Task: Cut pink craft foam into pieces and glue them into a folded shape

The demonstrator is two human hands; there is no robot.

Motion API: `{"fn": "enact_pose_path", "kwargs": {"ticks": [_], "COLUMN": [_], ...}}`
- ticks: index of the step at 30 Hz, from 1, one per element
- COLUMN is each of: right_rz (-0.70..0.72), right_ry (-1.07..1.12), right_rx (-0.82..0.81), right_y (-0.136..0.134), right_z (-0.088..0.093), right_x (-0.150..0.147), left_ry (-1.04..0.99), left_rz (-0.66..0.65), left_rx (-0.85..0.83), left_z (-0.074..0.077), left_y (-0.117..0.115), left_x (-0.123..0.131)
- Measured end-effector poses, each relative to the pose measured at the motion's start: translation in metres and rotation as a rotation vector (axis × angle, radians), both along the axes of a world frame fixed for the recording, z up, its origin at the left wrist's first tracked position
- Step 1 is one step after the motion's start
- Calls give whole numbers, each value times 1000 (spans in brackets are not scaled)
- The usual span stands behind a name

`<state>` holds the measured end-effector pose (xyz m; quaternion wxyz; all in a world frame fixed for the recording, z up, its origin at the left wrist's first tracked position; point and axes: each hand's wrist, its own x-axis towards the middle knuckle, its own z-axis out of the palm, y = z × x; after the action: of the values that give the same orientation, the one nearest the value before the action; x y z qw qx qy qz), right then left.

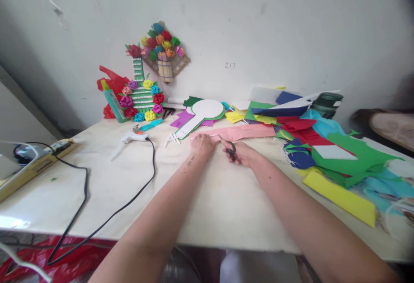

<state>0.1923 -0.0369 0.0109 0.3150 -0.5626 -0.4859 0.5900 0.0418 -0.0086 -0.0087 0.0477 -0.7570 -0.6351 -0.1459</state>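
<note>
A long pink foam strip (249, 132) lies across the far middle of the white table (207, 197). My left hand (202, 144) rests on the strip's left end, fingers curled down on it. My right hand (241, 153) is closed round black-handled scissors (230, 148), whose blades point at the strip next to my left hand.
A white glue gun (131, 138) with a black cord (106, 218) lies at the left. Paper-flower crafts (145, 97) lean on the wall. A green-and-white paddle shape (202, 115) and a heap of coloured foam sheets (336, 153) cover the right. A yellow strip (339, 197) lies near the right edge.
</note>
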Motion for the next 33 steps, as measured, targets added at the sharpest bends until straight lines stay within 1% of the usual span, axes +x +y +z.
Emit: {"fn": "enact_pose_path", "kwargs": {"ticks": [5,10,22,26,33], "right_rz": [2,-5,12,7,-16], "right_ry": [4,5,-10,4,-7], "right_rx": [-15,-35,-77,-36,66], "right_y": [0,1,16,15,12], "right_z": [0,2,1,-1,-5], "right_x": [0,-1,-2,-3,-6], "left_ry": [-6,31,57,56,68], "left_rz": [36,62,69,55,72], "left_rx": [-33,-49,-93,-86,-88], "left_z": [5,10,13,11,11], "left_y": [-2,-5,-4,-3,-2], "left_x": [2,4,8,7,7]}}
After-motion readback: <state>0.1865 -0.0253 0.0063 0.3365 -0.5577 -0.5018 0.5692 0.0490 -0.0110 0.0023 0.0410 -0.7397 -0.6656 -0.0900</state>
